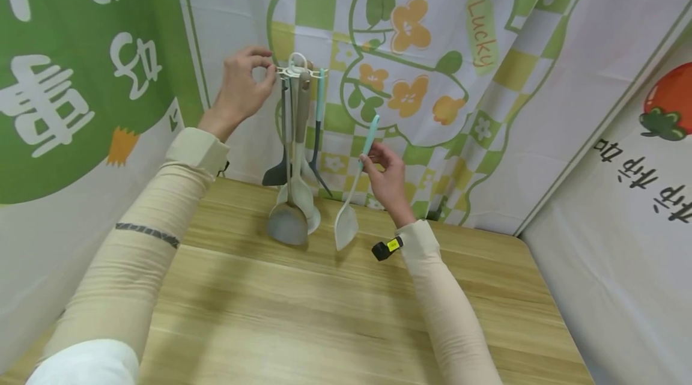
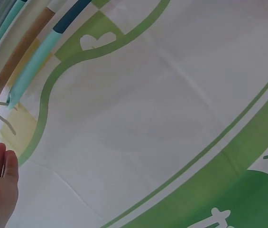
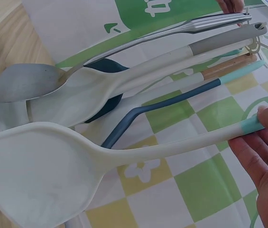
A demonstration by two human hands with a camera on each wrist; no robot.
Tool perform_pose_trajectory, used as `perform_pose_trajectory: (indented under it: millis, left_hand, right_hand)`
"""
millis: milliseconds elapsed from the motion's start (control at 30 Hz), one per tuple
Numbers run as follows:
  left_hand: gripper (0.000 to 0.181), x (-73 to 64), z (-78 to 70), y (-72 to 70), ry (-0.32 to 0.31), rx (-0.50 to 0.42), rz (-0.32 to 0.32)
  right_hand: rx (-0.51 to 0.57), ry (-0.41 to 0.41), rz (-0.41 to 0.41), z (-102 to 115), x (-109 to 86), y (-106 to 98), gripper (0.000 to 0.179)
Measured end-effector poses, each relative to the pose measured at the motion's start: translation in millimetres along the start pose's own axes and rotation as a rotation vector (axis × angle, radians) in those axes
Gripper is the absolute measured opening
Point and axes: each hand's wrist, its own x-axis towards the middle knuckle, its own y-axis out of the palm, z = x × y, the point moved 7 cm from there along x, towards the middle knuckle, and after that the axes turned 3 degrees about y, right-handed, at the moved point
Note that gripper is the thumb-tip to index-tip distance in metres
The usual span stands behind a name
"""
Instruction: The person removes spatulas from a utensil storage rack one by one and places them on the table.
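In the head view my right hand (image 1: 388, 178) pinches the mint handle of a white spatula (image 1: 346, 227), its broad blade hanging down close over the table. The right wrist view shows thumb and fingers (image 3: 252, 159) around the mint part. My left hand (image 1: 245, 81) pinches the end of a hook arm on a white utensil rack (image 1: 296, 69). From the rack hang several utensils: a metal ladle (image 1: 288, 224), a white utensil with a grey handle (image 1: 304, 106), a dark blue turner (image 1: 274, 173) and a mint-and-blue utensil (image 1: 319, 127). A wooden handle (image 3: 228, 65) shows among them.
The rack stands at the back of a wooden table (image 1: 346, 307), against a green-and-white checkered curtain (image 1: 316, 3). Green-and-white cloth (image 1: 65, 133) hangs at the left, white cloth (image 1: 622, 241) at the right. A black wrist device (image 1: 382, 250) sits by the right sleeve.
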Motion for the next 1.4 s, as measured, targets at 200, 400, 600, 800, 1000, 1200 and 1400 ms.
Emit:
perform_pose_trajectory:
  millis: [200, 400, 600, 800, 1000, 1200, 1400]
  left_hand:
    - [0.025, 0.7, 0.1, 0.3, -0.014, 0.030, 0.034]
    - [0.019, 0.9, -1.2, 1.5, 0.010, 0.066, 0.061]
    - [0.015, 3.7, -3.4, 3.3, 0.047, 0.092, 0.078]
    - [0.014, 7.5, -6.9, 4.7, 0.103, 0.121, 0.079]
    - [0.015, 9.6, -6.2, 6.9, 0.103, 0.145, 0.087]
    - [0.021, 10.8, -2.6, 9.7, 0.045, 0.163, 0.119]
    - [0.028, 12.1, -3.2, 10.3, -0.010, 0.169, 0.153]
  right_hand:
    - [-0.005, -0.006, 0.011, 1.1, -2.3, 0.4, 0.026]
    - [-0.004, -0.011, 0.017, 0.7, -3.8, 0.8, 0.025]
    - [-0.005, -0.005, 0.012, -13.5, 0.0, 0.0, 0.025]
    - [-0.020, 0.000, 0.005, -34.1, 3.2, -2.1, 0.027]
    - [-0.030, -0.005, 0.030, -26.8, -2.2, -1.7, 0.025]
    - [-0.022, -0.011, 0.029, -6.3, -9.4, -1.6, 0.024]
    - [-0.006, 0.011, 0.020, -8.2, -10.1, -3.7, 0.023]
